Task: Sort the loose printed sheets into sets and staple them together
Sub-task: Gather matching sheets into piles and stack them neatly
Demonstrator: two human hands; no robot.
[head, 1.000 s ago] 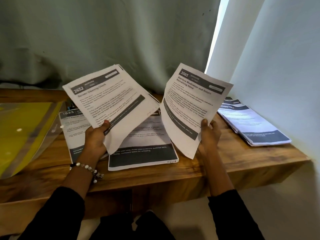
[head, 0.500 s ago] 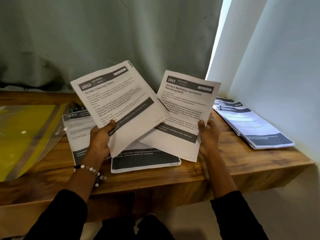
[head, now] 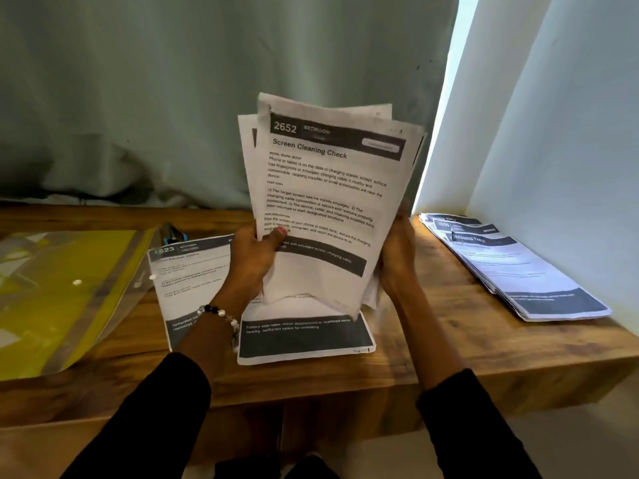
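Observation:
I hold a loose bundle of printed sheets [head: 325, 198] upright above the wooden table [head: 432, 347]; the front page reads "2652 Screen Cleaning Check". My left hand [head: 256, 257] grips its left edge with the thumb on the front page. My right hand [head: 397, 254] holds the right edge from behind, fingers mostly hidden by the paper. Under the bundle lies a sheet with a dark footer band [head: 304, 337]. To its left lies a sheet numbered 1623 [head: 186, 278]. A blue and black object, possibly a stapler [head: 173, 233], peeks out behind that sheet.
A stack of printed sets [head: 511, 267] lies at the table's right end beside the white wall. A yellow and clear plastic folder [head: 62, 292] covers the table's left part. A grey curtain hangs behind the table. The table's front edge is near my sleeves.
The two hands came together, and the sheet numbered 3565 from the right hand now sits behind the 2652 page. The merged bundle stands upright in the middle, held by both hands.

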